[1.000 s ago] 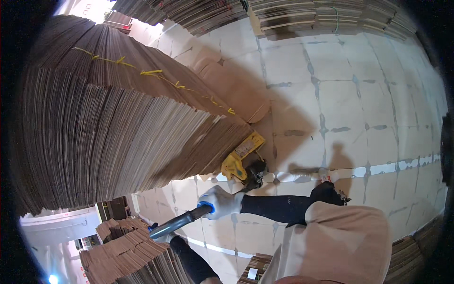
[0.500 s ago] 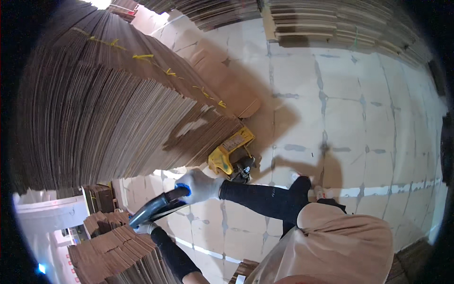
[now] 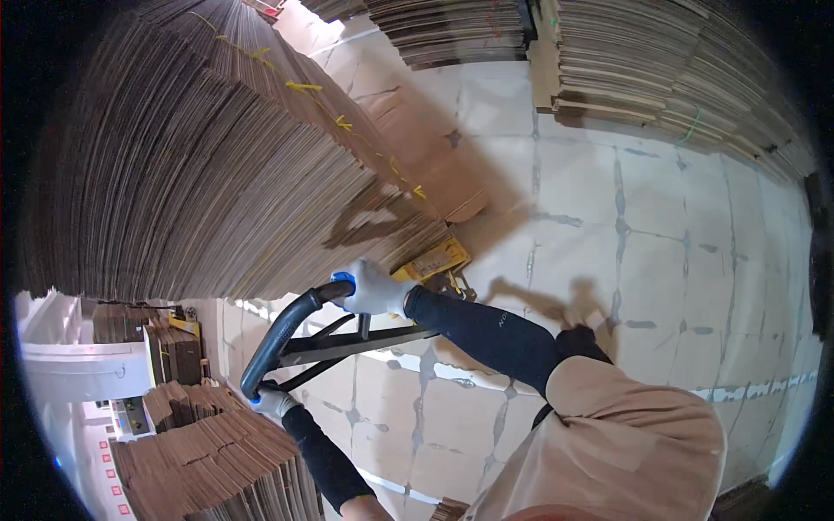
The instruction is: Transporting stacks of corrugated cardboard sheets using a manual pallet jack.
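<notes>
The black loop handle (image 3: 280, 340) of a yellow pallet jack (image 3: 434, 262) slants across the lower left, its shaft running back to the right. My right hand (image 3: 375, 288), in a grey-white glove with blue on it, is closed around the handle's upper end. At the lower end my left hand (image 3: 274, 402), gloved alike, is closed on the handle; its fingers are partly hidden. Just beyond my right hand rises a tall load of flat cardboard sheets (image 3: 200, 182) tied with yellow strap. My right forearm covers part of the jack.
More cardboard stacks stand at the far right (image 3: 625, 74) and lower left (image 3: 208, 456). A brown cardboard sheet (image 3: 417, 148) lies on the pale tiled floor (image 3: 573, 260) beside the tall load. A white beam-like structure (image 3: 82, 365) shows at the left edge.
The handle has swung so its shaft and braces now show, and my right hand has moved up in the picture. Both hands keep their hold. The whole view has shifted somewhat.
</notes>
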A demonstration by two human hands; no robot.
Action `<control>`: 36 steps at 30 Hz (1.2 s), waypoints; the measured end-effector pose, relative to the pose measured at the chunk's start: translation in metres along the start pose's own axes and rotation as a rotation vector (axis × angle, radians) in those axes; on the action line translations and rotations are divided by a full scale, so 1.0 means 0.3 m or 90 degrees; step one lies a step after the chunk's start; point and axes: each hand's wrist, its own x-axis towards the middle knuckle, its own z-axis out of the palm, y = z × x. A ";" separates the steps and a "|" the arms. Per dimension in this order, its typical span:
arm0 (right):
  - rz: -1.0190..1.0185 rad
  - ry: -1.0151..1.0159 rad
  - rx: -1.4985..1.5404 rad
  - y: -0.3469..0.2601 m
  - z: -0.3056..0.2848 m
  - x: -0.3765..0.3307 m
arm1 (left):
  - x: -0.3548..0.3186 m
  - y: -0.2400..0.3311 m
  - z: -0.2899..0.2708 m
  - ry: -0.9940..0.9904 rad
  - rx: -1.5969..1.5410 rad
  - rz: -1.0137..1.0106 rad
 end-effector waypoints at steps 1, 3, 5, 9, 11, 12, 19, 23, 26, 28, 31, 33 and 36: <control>-0.009 0.000 -0.016 0.008 0.010 -0.013 | -0.012 0.001 0.012 0.009 0.004 0.000; -0.039 -0.008 -0.042 0.009 0.031 -0.029 | 0.032 -0.070 -0.027 -0.032 -0.022 0.014; -0.022 -0.031 -0.040 0.028 0.036 -0.050 | 0.051 -0.138 -0.050 -0.043 -0.016 0.012; -0.030 -0.035 -0.015 -0.005 0.052 -0.048 | 0.143 -0.238 -0.126 -0.014 -0.014 0.094; -0.014 -0.048 0.011 0.010 0.055 -0.055 | 0.104 -0.219 -0.096 -0.018 -0.034 0.018; -0.022 -0.036 0.017 0.015 0.064 -0.059 | 0.102 -0.221 -0.102 -0.039 -0.041 -0.011; -0.015 -0.011 0.018 0.025 0.133 -0.090 | 0.143 -0.279 -0.122 -0.048 0.109 -0.001; -0.020 0.116 -0.018 0.230 0.174 -0.010 | -0.001 -0.166 -0.010 -0.064 -0.156 -0.022; 0.151 0.081 0.150 0.260 0.254 0.047 | 0.039 -0.317 -0.108 -0.133 -0.085 0.013; 0.145 0.072 0.156 0.375 0.243 0.111 | -0.033 -0.356 -0.069 -0.159 -0.095 0.034; 0.141 0.092 0.208 0.467 0.342 0.187 | 0.005 -0.532 -0.052 -0.176 -0.171 0.028; 0.161 0.098 0.250 0.572 0.365 0.234 | -0.022 -0.601 0.013 -0.150 -0.200 0.045; 0.144 0.091 0.256 0.673 0.450 0.412 | 0.080 -0.651 0.120 -0.182 -0.182 0.009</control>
